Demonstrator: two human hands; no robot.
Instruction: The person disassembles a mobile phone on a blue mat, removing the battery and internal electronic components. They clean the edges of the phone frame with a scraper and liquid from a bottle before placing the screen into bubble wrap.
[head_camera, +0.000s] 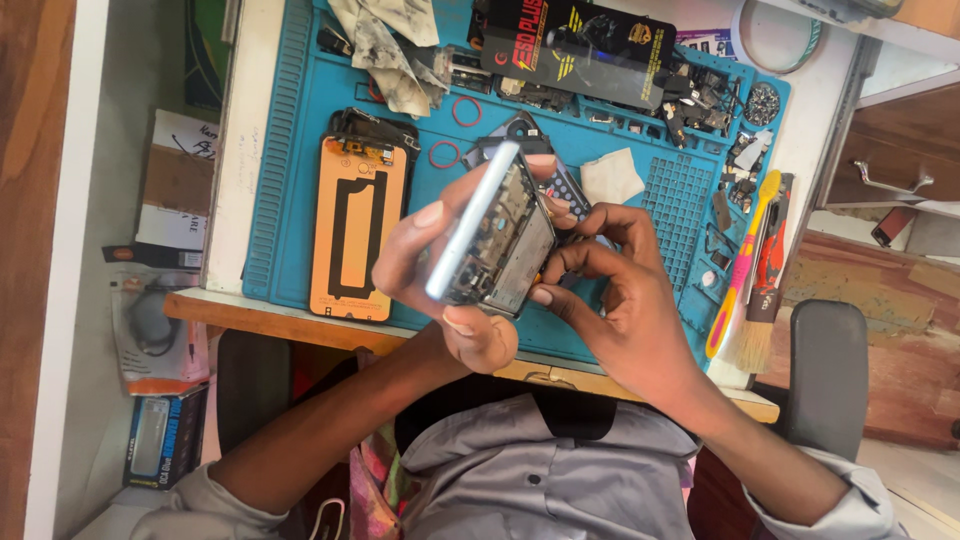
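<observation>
While my left hand (455, 270) grips the opened phone (495, 240), back already off, my right hand (610, 290) pinches something small at its edge; orange screen panel (358, 228) lies detached on the blue mat (300, 130).

Left hand (440, 270): grips an opened smartphone body with a pale blue frame and bare inner parts (495, 235), tilted on edge above the worktop.
Right hand (615, 290): fingertips touch the phone's lower right edge.
Blue silicone repair mat (300, 130): covers the white worktop (240, 150).
Orange-backed phone screen panel (358, 225): lies flat on the mat, left of the hands.
Pink and yellow brush (742, 265): lies at the mat's right edge.
Grimy cloth (390, 45): lies crumpled at the mat's far side.
</observation>
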